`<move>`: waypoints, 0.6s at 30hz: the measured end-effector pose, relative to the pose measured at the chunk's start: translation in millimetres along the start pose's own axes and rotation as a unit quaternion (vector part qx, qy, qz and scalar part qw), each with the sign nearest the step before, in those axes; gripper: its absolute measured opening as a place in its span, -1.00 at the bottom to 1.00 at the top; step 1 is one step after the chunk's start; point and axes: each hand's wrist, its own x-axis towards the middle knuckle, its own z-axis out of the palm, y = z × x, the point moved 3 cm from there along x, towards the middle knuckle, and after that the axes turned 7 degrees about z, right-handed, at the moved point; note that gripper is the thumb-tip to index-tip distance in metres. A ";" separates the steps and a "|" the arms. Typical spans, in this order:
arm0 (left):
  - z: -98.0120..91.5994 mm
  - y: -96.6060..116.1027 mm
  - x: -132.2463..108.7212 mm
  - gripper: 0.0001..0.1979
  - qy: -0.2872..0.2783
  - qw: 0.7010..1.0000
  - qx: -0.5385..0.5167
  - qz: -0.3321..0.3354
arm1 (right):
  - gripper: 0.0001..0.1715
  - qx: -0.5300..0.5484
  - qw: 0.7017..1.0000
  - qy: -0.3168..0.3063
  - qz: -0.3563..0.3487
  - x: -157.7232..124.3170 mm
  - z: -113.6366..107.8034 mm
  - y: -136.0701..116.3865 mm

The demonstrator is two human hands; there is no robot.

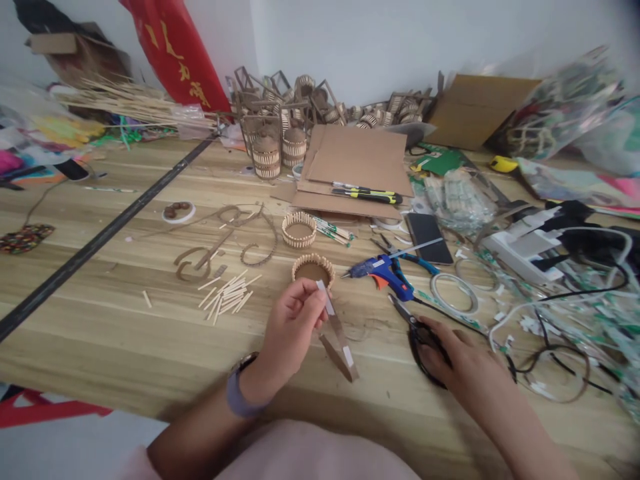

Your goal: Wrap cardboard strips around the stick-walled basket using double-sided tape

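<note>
My left hand [295, 323] pinches one end of a brown cardboard strip [337, 327] that bears white patches and hangs down toward me in a folded loop. Just behind that hand sits a small round basket [313, 267] ringed with short wooden sticks, its front partly hidden by my fingers. A second such basket [299, 230] stands a little farther back. On the right, my right hand [457, 353] has its fingers in the handles of black scissors [425, 347], whose blades point away to the left near the table. A blue glue gun [377, 270] lies between the hands, farther back.
Loose cut sticks [230, 297] lie to the left. Behind the glue gun are pliers [415, 260], a black phone [429, 238] and cardboard sheets [355, 160] topped by utility knives [367, 194]. A power strip [525, 250] with tangled cables occupies the right. Finished baskets [267, 157] crowd the back.
</note>
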 end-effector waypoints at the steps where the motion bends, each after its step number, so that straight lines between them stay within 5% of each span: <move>1: -0.4 4.4 -0.5 -0.82 0.009 1.000 -0.023 -0.009 | -0.59 -0.023 0.999 0.025 0.001 -1.8 -5.7 -4.8; 4: -0.5 20.4 -4.8 -0.81 0.026 0.996 -0.074 -0.029 | -0.63 -0.016 0.994 0.094 -0.056 -4.8 -22.1 -38.6; 7: -1.4 36.9 -12.1 -0.78 0.029 0.994 -0.106 -0.025 | -0.63 0.074 0.979 0.029 -0.188 -3.1 -19.7 -87.3; 12: -8.4 53.6 -25.8 -0.77 0.039 0.993 -0.108 0.006 | -0.89 0.034 0.983 -0.030 -0.179 11.0 -1.9 -135.4; 15: -13.0 54.9 -31.3 -0.77 0.057 0.993 -0.098 0.005 | -0.84 0.010 0.983 -0.042 -0.177 18.4 -4.6 -132.5; 18: -16.4 50.9 -33.7 -0.72 0.063 0.993 -0.101 -0.018 | -0.84 -0.031 0.991 -0.037 -0.122 30.1 -24.3 -94.6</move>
